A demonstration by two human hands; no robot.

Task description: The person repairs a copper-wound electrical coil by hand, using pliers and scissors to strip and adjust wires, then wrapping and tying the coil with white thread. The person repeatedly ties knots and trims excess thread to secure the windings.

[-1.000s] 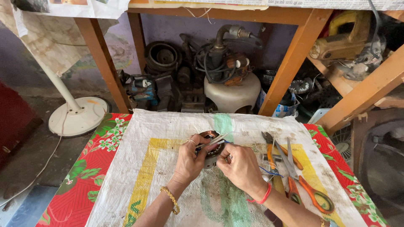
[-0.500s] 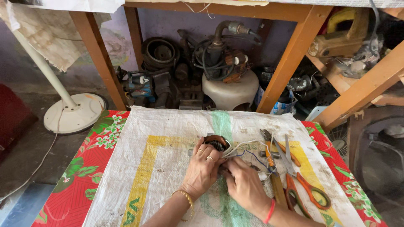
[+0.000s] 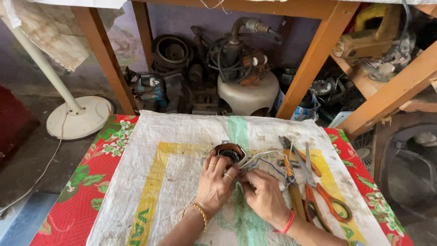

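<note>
From my head cam: my left hand [image 3: 217,181] is curled around a small copper-wound motor coil [image 3: 230,152], fingers closed on its side, holding it just above the white woven sack [image 3: 182,136] spread over the worktop. My right hand [image 3: 264,196] sits right beside it, fingertips pinched on the thin white and blue wires [image 3: 261,161] coming off the coil, I think, though the grip is partly hidden. Orange-handled scissors [image 3: 327,200] and pliers [image 3: 291,168] lie just to the right. A white fan base [image 3: 79,118] stands on the floor.
</note>
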